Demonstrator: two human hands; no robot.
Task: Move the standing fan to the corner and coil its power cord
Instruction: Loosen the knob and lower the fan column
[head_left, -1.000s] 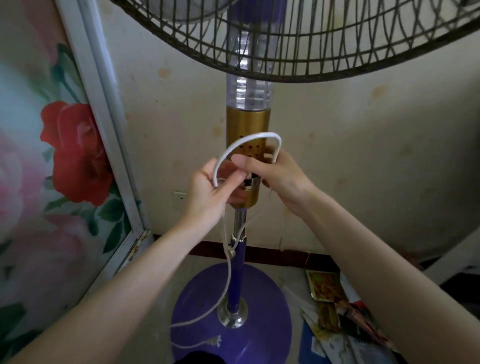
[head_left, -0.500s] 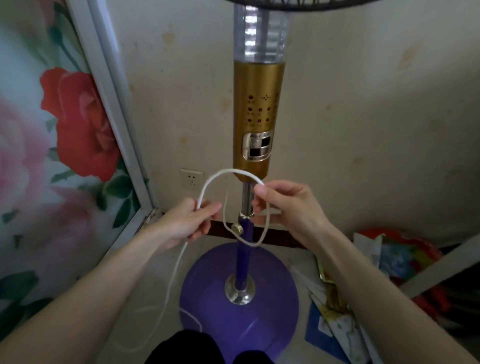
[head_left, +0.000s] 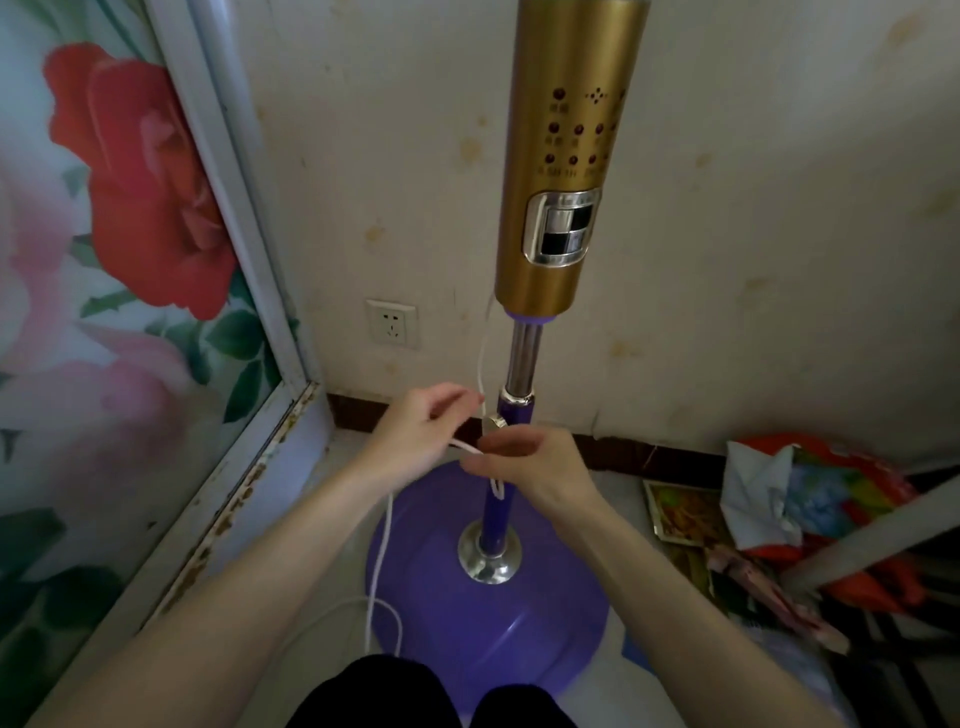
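Panel (head_left: 130, 208), floral print with a large red rose, far left; pale metal frame (head_left: 244, 249) along its edge, lower rail spotted with rust.

Wall (head_left: 779, 234), cream, stained and blotched, meeting the panel at a corner. White socket (head_left: 392, 323) low on it, dark skirting (head_left: 649, 457) at its foot.

Left hand (head_left: 415, 431), fingers curled, pinching the white power cord (head_left: 382, 551) just left of the pole. From it the cord drops to the pale floor (head_left: 621, 480) and loops over the base's left edge.

Standing fan (head_left: 566, 156), upright, close to the wall near the corner: gold control column, chrome and purple pole, round purple base (head_left: 519, 639) flat on the floor.

Right hand (head_left: 535, 467), fingers curled round a small bunch of the same cord in front of the pole, just beside the left hand.

Printed papers (head_left: 680, 512) and crumpled coloured wrapping (head_left: 821, 488) on the floor at right. Grey bar (head_left: 872, 535) slanting across them.
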